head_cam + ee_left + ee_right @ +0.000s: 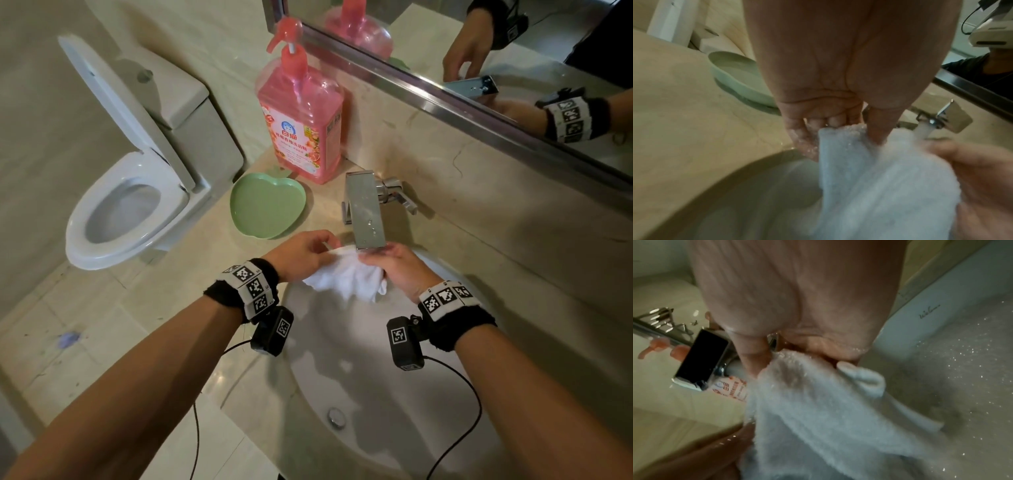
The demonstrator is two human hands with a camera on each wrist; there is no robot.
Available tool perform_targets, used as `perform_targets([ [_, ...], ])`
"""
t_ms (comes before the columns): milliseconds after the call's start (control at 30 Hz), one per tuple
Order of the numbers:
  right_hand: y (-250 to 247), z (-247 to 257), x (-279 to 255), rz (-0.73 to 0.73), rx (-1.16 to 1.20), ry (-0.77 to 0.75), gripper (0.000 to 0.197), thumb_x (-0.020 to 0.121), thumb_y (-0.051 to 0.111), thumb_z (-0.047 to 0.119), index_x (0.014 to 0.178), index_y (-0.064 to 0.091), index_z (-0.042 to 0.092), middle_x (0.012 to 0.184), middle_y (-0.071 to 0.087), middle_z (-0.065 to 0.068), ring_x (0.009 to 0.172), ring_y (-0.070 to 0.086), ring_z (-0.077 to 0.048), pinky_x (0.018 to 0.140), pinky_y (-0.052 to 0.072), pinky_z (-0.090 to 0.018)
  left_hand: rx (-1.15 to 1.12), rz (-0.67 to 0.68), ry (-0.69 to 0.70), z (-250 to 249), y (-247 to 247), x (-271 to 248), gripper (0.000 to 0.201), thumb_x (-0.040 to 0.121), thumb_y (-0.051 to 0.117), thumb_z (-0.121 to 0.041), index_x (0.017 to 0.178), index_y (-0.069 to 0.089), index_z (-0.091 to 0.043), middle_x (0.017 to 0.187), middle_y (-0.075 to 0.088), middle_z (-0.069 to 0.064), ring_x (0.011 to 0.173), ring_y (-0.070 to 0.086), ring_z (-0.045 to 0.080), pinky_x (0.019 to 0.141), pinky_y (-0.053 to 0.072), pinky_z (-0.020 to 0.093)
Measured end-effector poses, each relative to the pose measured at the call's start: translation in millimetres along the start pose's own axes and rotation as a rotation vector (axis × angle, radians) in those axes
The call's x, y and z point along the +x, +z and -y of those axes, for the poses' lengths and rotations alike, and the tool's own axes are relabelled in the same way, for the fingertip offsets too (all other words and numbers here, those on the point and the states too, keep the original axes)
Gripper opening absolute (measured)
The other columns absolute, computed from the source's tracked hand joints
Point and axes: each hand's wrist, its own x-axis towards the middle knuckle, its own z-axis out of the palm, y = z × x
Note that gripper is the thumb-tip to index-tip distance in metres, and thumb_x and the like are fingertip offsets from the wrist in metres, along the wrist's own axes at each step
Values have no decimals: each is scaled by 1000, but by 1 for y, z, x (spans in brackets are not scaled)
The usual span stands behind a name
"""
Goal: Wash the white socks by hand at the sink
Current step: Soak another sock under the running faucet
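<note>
Beige marble table (479, 219) surrounds the round white sink (359, 394) at centre frame. Both hands hold the fluffy white socks (346, 279) bunched under the square chrome faucet (366, 212), probably to wet them: left hand (301, 253) and right hand (397, 267) each pinch the wet terry edge with curled fingers (877, 129).

The pink pump bottle (301, 126) by the wall carries a label with the Chinese brand characters 白猫 under a small round blue logo; the smaller lines of print below them are too fine to read. In the right wrist view, a cursive dark mark on the white sink wall (929, 316) cannot be made out.
</note>
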Motion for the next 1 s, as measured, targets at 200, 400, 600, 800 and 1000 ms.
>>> perform_targets([
  [200,-12,2,-11,-212,29,36,12,69,71,32,79,74,27,83,70,6,83,64,-21,80,45,-36,53,-152,-47,11,22,11,27,91,68,-37,74,55,-20,69,55,-5,65,49,13,66,40,31],
  [400,-9,-4,-16,-73,-289,29,42,69,77,41,101,70,14,95,75,-14,89,72,-33,78,57,-48,-234,3,66,-12,45,18,14,94,66,-18,101,68,-30,95,72,-16,89,66,2,80,49,17],
  [600,-10,-14,-17,-128,-172,-3,21,92,70,29,100,76,11,99,72,-24,80,64,-18,75,55,-39,-199,-36,-38,-16,50,25,40,97,60,-30,133,55,-14,123,67,6,113,63,27,99,50,46],
  [800,-12,-4,-19,-201,30,-68,17,91,64,24,100,78,25,95,76,-10,85,71,-22,74,56,-36,-223,8,-81,-4,46,25,27,102,50,-25,125,62,-17,122,67,-3,116,59,19,95,49,20],
  [1000,-8,-8,-11,-144,-131,29,33,87,66,4,119,69,13,116,71,-9,112,65,-26,98,51,-36,-158,-38,23,-7,37,18,29,101,50,-10,129,54,-4,126,64,15,117,61,32,103,46,52],
])
